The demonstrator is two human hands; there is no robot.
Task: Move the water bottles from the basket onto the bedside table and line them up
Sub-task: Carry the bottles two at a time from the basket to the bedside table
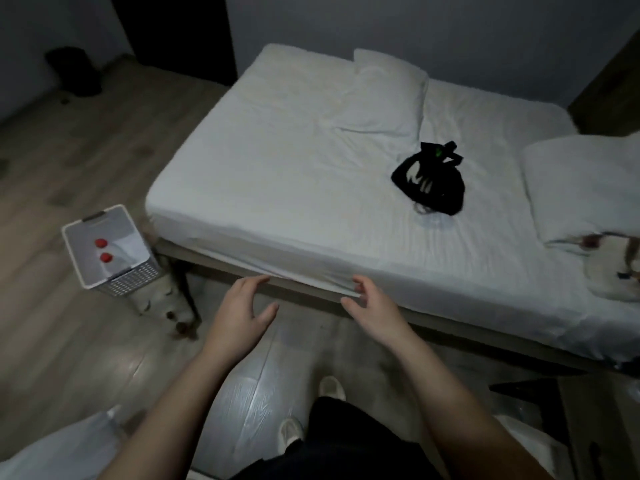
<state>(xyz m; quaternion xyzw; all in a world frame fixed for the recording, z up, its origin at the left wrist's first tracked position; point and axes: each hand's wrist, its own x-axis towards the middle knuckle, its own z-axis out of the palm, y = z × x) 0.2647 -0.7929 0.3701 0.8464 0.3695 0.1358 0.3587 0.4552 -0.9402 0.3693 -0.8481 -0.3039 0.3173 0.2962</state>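
Our left hand (242, 308) and right hand (372, 306) hover over the floor in front of us, fingers apart and loosely curved, holding nothing, just short of the bed (277, 174) edge. The bottles (100, 242) — two red caps showing — stand in the basket (133, 278) by the bed's corner, well left of our hands. A black bag (429, 181) lies on the sheet.

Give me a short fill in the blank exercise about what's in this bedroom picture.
1. The bottles in the basket have ___ caps.
2. The basket stands on the ___, beside the bed.
3. A ___ bag lies on the bed.
4. The left hand and the right hand hold ___.
Missing words: red; floor; black; nothing.
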